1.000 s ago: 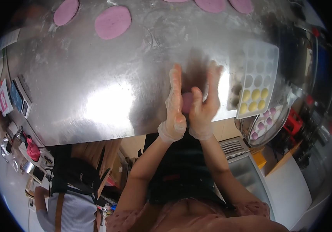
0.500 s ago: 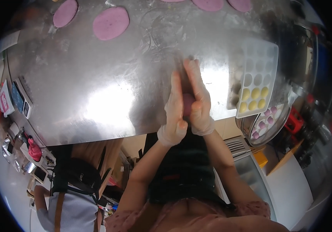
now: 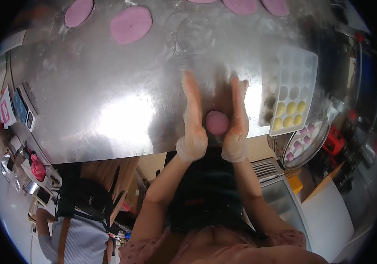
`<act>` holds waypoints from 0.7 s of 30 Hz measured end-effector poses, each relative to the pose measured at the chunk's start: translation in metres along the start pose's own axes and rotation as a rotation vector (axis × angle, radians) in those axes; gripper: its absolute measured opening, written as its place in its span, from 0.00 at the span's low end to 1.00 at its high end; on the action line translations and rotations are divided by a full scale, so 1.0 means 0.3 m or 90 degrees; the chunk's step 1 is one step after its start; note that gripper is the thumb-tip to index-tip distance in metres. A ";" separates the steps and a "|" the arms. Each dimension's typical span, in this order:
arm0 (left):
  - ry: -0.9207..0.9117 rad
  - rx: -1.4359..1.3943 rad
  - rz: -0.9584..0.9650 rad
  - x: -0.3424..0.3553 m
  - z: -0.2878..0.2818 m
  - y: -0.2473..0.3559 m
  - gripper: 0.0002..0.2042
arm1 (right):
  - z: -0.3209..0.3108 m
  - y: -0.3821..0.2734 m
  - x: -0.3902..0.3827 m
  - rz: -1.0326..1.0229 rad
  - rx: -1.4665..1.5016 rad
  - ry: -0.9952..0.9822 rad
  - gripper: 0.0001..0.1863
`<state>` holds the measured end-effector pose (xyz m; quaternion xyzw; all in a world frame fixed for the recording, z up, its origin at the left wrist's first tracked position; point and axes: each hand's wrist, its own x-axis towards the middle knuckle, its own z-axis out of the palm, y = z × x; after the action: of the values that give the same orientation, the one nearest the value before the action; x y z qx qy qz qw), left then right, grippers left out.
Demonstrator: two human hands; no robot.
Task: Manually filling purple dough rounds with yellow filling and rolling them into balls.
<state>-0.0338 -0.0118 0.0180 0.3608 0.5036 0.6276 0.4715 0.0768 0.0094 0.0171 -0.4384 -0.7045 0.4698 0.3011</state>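
Note:
A round ball of pink-purple dough [image 3: 217,122] rests on the steel table [image 3: 87,79] close to its front edge. On its left side, my left hand [image 3: 193,121] stands on edge in a clear glove, fingers stretched out and pointing away from me. My right hand [image 3: 238,121], gloved too, stands the same way on the ball's right. Neither palm closes on the dough; a gap shows on the left, and the right hand is very near or just touching.
Flat pink dough discs [image 3: 131,24] lie along the far side. To the right is a white mould tray [image 3: 306,79] with yellow balls in some cups; below it, a round tray [image 3: 320,143] holds pink pieces. A scale [image 3: 25,108] sits far left. Another person [image 3: 83,237] is at lower left.
My hands have moved apart from around the dough ball, the left one leftward and the right one slightly rightward. The ball, mostly hidden before, now shows whole between them.

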 end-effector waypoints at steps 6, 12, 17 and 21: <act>-0.294 -0.108 -0.019 -0.025 -0.136 -0.009 0.60 | -0.028 -0.061 0.074 0.014 0.035 -0.003 0.57; -0.115 0.058 0.020 -0.017 -0.049 0.024 0.60 | 0.005 -0.047 -0.017 0.002 -0.006 0.020 0.57; -0.115 0.061 0.014 -0.098 -0.027 -0.012 0.59 | -0.033 -0.036 0.074 -0.007 0.010 -0.017 0.56; -0.032 0.028 0.019 -0.027 0.023 0.055 0.58 | -0.034 0.002 0.001 -0.024 -0.012 0.042 0.56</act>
<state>-0.0289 -0.0182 0.0357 0.3942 0.4997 0.6142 0.4666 0.0853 0.0139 0.0204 -0.4429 -0.7067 0.4430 0.3290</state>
